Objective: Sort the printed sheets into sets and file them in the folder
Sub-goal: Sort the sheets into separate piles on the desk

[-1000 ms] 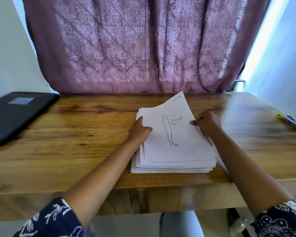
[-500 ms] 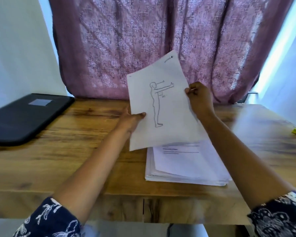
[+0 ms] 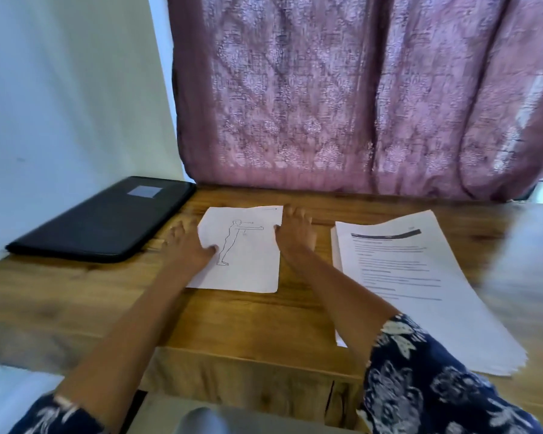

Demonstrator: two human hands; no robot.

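Head view shows the sheet (image 3: 245,261) with the drawn figure lying flat on the table (image 3: 264,317), just left of the stack (image 3: 420,292); the black folder (image 3: 107,220) sits farther left of the stack. Your left hand (image 3: 187,245) rests flat at the sheet's left edge, thumb on the paper. Your right hand (image 3: 295,234) lies with straight fingers against its right edge. Neither hand grips anything. A single sheet is probably light, limp and easily creased, so slide it or pinch a corner.
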